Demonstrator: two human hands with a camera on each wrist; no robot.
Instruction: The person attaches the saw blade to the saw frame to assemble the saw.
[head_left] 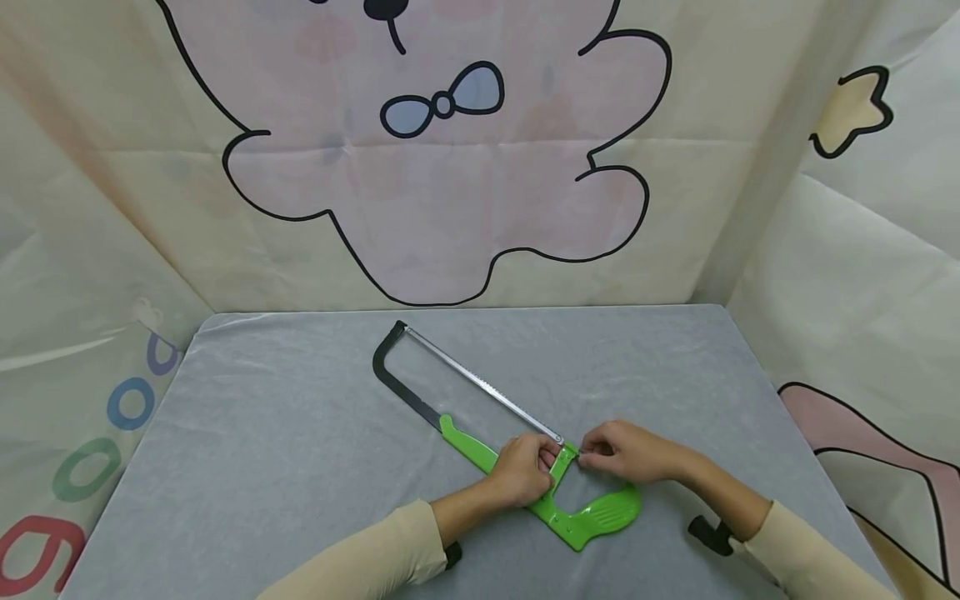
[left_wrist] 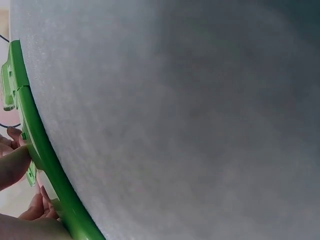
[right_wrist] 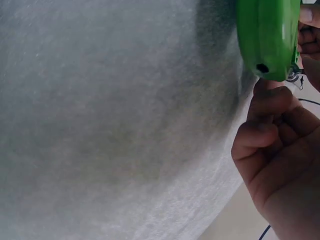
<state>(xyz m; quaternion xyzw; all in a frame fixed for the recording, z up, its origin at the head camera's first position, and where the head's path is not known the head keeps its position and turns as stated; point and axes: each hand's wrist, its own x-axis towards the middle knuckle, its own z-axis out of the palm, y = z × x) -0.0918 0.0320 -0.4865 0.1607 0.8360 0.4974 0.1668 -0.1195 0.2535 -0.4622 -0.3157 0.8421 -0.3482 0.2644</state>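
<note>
A hacksaw (head_left: 469, 448) lies slantwise on the grey cloth, its dark bowed end pointing far left and its green handle (head_left: 611, 511) near right. Its silvery blade (head_left: 480, 382) runs straight between both ends of the frame. My left hand (head_left: 521, 470) grips the green frame beside the near end of the blade, its fingertips reaching to the upright post. At the outer side of that post, my right hand (head_left: 636, 451) pinches a small metal wing nut (right_wrist: 295, 76) between thumb and curled fingers. Fingers partly cover the nut.
The grey cloth-covered table (head_left: 285, 417) extends round the saw. Behind it hangs a backdrop (head_left: 450, 192) with a cartoon figure, and printed sheets stand at both sides. A black strap piece (head_left: 709, 535) sits at the right wrist.
</note>
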